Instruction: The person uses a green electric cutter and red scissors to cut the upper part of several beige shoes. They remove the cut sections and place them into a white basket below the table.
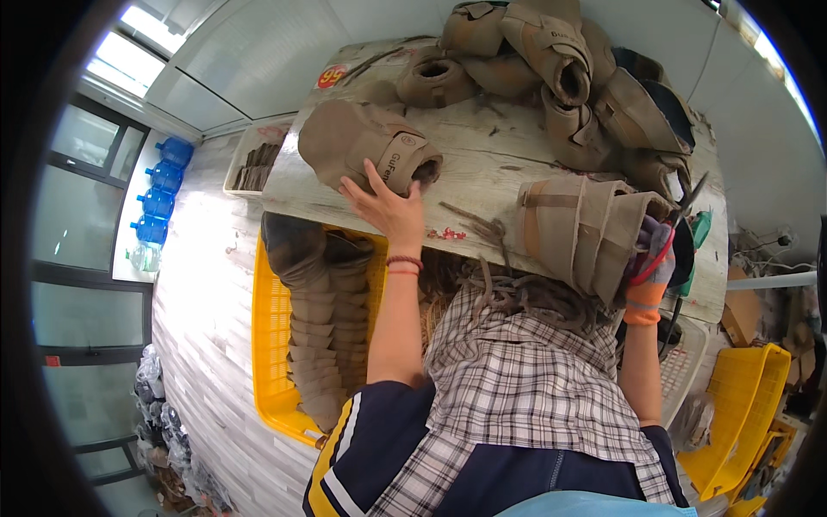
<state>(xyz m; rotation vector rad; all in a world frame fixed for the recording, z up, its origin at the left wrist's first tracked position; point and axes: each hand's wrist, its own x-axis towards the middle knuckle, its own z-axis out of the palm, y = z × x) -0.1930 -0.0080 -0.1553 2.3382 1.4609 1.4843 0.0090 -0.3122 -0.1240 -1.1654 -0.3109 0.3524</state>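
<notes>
The left hand (392,209) spreads over 1 brown tubular piece (349,146); the right hand (656,272) (gloved) grips red-handled scissors (664,256).

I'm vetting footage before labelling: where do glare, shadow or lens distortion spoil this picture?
Head view: the floor at left washes out to near white, like the upper-left window; black vignetting swallows the corners; the dark window frames splay toward the rim; the opening of the tan shoe at the left hand falls into shadow, though the hand itself looks fairly sharp.
</notes>
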